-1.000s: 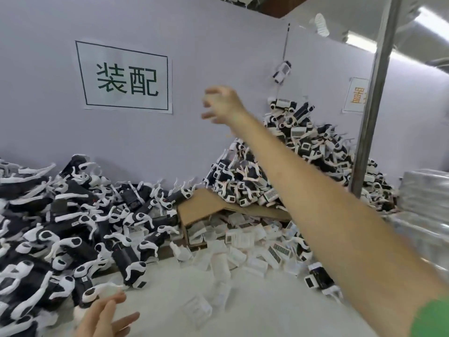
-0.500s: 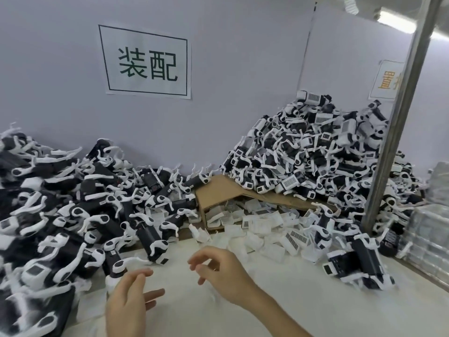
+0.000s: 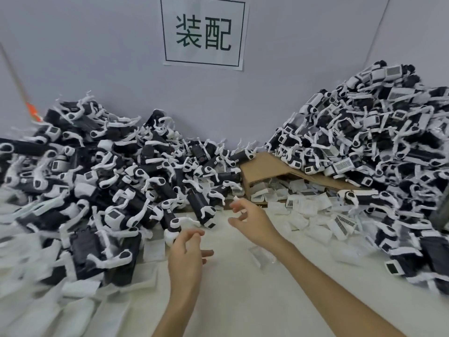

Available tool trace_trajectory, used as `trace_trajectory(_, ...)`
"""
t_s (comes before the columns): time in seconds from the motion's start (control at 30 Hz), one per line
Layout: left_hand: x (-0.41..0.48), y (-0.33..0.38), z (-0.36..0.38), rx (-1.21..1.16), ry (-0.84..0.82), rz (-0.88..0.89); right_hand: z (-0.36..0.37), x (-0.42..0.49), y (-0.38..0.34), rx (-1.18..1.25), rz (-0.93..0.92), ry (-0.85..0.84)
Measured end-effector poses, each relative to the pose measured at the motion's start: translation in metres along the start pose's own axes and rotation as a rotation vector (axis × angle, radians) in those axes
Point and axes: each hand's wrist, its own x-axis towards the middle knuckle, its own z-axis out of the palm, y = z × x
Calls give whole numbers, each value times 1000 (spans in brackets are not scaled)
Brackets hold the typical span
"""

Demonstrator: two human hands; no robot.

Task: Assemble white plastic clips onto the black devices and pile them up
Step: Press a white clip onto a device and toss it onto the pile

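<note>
1. Both hands have come up towards mid-frame since half a second ago, and the sign (image 3: 204,32) now sits top centre.
2. Head view: the left hand (image 3: 187,254) hovers low centre, its fingers loosely bent, slightly apart and holding nothing. The right hand (image 3: 252,222) is just right of it, fingers spread and bent, also empty.
3. Black devices (image 3: 102,190) lie heaped at left and, higher, at right. Loose white clips (image 3: 303,205) spill from a cardboard box (image 3: 264,166) between the heaps onto the table (image 3: 243,295).
</note>
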Motion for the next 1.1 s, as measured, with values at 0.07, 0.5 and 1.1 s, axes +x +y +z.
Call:
trace_trajectory(0.07,0,0,-1,-1,-4,-4,10,15,-3,-89,-52,-34)
trace_trajectory(0.5,3,-2,-3,-31,-24,-45,42,34,-21,5,-113,178)
trace_trajectory(1.1,-10,-8,4,600,-95,709,-16,-56,-30,977,227,77)
